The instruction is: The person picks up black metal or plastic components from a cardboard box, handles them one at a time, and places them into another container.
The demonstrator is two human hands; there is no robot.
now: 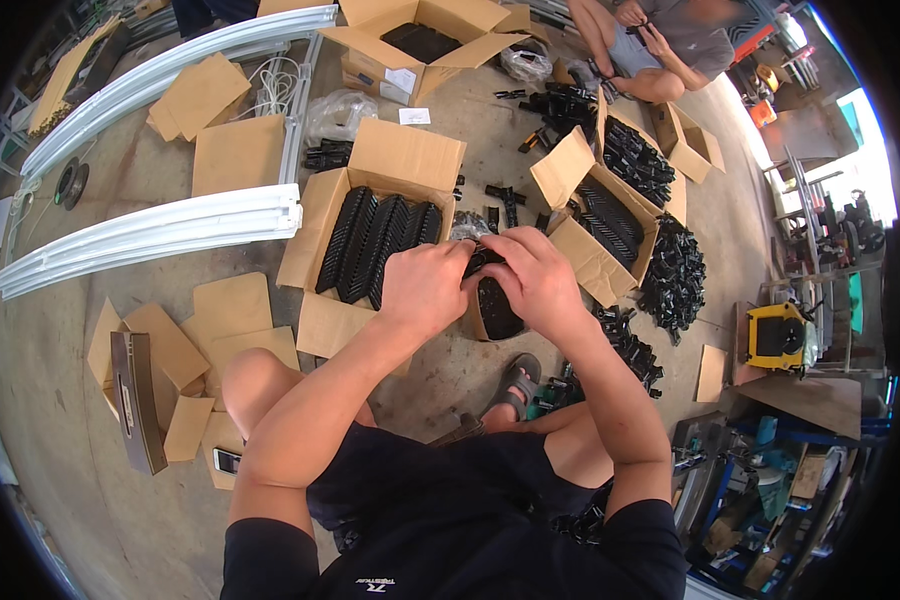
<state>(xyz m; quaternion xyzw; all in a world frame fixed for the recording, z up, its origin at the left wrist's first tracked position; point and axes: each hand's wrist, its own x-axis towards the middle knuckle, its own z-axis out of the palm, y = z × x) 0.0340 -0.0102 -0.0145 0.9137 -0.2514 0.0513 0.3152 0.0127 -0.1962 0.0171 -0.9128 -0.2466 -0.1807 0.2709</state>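
Observation:
Both hands meet in front of me, fingers closed around a small black part (483,259) whose exact kind I cannot make out. My left hand (425,285) grips its left side, and my right hand (538,280) pinches it from the right. Just below them stands a small box (478,322) holding dark little pieces. Left of my hands, an open cardboard box (305,235) contains neat rows of black ribbed parts (375,240). To the right, another open carton (580,255) holds similar stacked black parts (610,222).
Loose black parts (675,275) lie heaped on the floor at the right. White metal rails (160,235) stretch across the left. Flattened cardboard (235,310) and a phone (227,460) lie at lower left. Another person (660,50) sits at the far right, hands raised.

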